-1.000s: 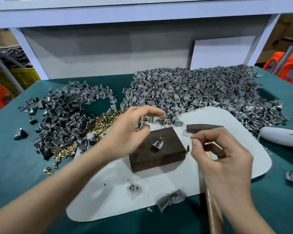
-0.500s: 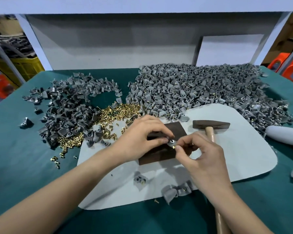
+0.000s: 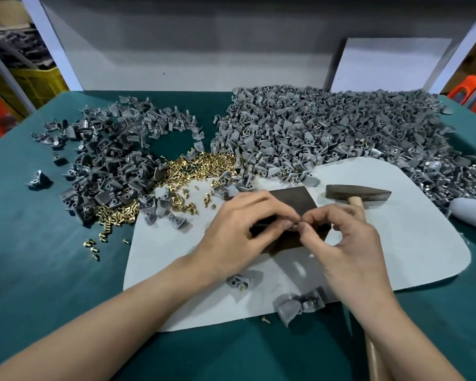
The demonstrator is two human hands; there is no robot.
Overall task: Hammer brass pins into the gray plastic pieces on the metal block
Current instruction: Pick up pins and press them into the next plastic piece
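The dark metal block (image 3: 291, 200) lies on a pale mat (image 3: 412, 243). My left hand (image 3: 239, 229) and my right hand (image 3: 344, 237) meet over the block, fingertips together. My left fingers pinch a gray plastic piece that is almost hidden beneath them. Between my right thumb and forefinger is a small brass pin (image 3: 296, 225). The hammer (image 3: 357, 194) lies on the mat just right of the block, its wooden handle running under my right hand and wrist. Loose brass pins (image 3: 204, 166) are heaped left of the block.
A big heap of gray pieces (image 3: 327, 133) fills the back right of the green table, a smaller heap (image 3: 107, 160) the left. A few pinned pieces (image 3: 300, 305) lie at the mat's front edge. A white rounded object (image 3: 470, 215) lies at the far right.
Both hands closed in over the block: my left came down onto the gray piece there, my right brought a pin to it. The hammer stays resting on the mat.
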